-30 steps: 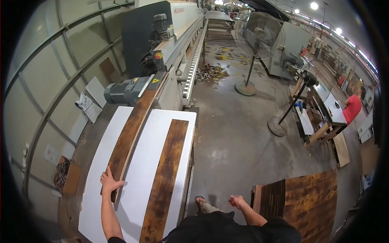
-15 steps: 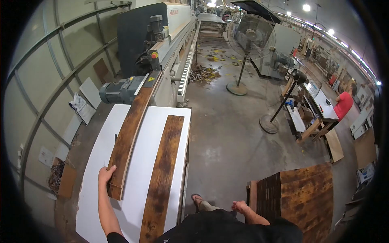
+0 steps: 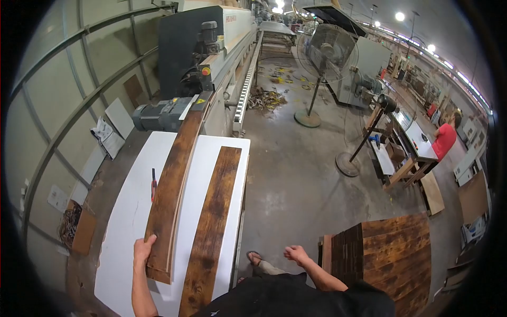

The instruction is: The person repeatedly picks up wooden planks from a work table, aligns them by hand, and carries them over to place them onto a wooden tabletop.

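Note:
My left hand [image 3: 144,249] is closed on the left edge of a long brown wood board [image 3: 173,193], thumb on top, near the board's close end. The far end of this board reaches the machine [image 3: 196,104]. Underneath is a white-topped table [image 3: 132,211]. A second dark-stained board [image 3: 215,206] lies flat to the right, apart from the first. Left of the held board lies a slim red and black tool [image 3: 153,185]. My right hand [image 3: 296,254] hovers in front of my body with its fingers curled in, and I see nothing in it.
At my right stands a stack of stained boards [image 3: 396,248]. Two pedestal fans, one large [image 3: 308,118] and one small [image 3: 347,165], stand on the floor. A person in a red shirt [image 3: 446,142] is at a workbench [image 3: 417,138]. A cardboard box [image 3: 84,232] sits by the left wall.
The held board and my left hand have moved toward me, and more of the red and black tool shows. My right hand has shifted left and up.

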Demonstrator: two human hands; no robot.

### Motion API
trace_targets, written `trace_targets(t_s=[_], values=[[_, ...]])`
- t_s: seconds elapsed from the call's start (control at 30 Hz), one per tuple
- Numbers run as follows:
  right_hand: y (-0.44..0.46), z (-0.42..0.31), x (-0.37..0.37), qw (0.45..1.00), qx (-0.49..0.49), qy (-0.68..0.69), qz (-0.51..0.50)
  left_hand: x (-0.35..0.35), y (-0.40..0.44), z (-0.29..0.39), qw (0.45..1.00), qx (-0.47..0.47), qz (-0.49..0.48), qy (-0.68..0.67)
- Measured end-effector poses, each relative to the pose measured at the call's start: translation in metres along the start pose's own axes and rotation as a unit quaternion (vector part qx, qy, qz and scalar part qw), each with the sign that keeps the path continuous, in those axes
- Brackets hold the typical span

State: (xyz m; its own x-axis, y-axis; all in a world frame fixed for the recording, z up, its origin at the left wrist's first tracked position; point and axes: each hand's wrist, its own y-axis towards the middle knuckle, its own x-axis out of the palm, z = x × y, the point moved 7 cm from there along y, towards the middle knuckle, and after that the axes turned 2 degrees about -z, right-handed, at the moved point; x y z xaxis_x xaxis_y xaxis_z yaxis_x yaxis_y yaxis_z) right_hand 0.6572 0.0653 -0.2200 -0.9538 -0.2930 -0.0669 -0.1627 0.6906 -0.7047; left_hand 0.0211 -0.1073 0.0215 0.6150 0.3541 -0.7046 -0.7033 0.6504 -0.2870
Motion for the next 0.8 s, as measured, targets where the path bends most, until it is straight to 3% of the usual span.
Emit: trace_targets(t_s=[0.17,0.23,0.3,0.37,0.43,0.5,0.63,0.67,0.8], values=[[-0.051,-0.138,0.147,0.973,-0.133,-0.041,-0.186,0.042,-0.058,0.001,0.999,0.017,-0.002,-0.051],[-0.036,-0.155,0.213,0.931,-0.206,-0.086,-0.289,0.067,-0.076,0.012,0.998,0.024,0.015,-0.055],[-0.051,-0.189,0.264,0.945,-0.187,-0.015,-0.269,0.082,-0.092,0.008,1.0,0.001,0.0,-0.017],[-0.062,-0.212,0.296,0.951,-0.109,0.113,-0.266,0.08,-0.114,0.006,1.0,-0.011,0.01,0.007],[-0.058,-0.227,0.319,0.936,-0.112,0.206,-0.262,0.079,-0.137,-0.004,0.999,-0.03,0.028,-0.031],[-0.04,-0.219,0.344,0.9,-0.084,0.242,-0.352,0.077,-0.159,-0.01,0.997,-0.048,0.025,-0.053],[-0.049,-0.203,0.372,0.895,-0.076,0.256,-0.358,0.08,-0.198,-0.039,0.999,-0.026,0.017,-0.009],[-0.053,-0.195,0.378,0.91,-0.109,0.239,-0.32,0.079,-0.216,-0.043,0.999,-0.016,0.023,-0.028],[-0.087,-0.136,0.381,0.942,-0.092,0.185,-0.265,0.078,-0.266,-0.092,0.999,-0.009,0.048,-0.008]])
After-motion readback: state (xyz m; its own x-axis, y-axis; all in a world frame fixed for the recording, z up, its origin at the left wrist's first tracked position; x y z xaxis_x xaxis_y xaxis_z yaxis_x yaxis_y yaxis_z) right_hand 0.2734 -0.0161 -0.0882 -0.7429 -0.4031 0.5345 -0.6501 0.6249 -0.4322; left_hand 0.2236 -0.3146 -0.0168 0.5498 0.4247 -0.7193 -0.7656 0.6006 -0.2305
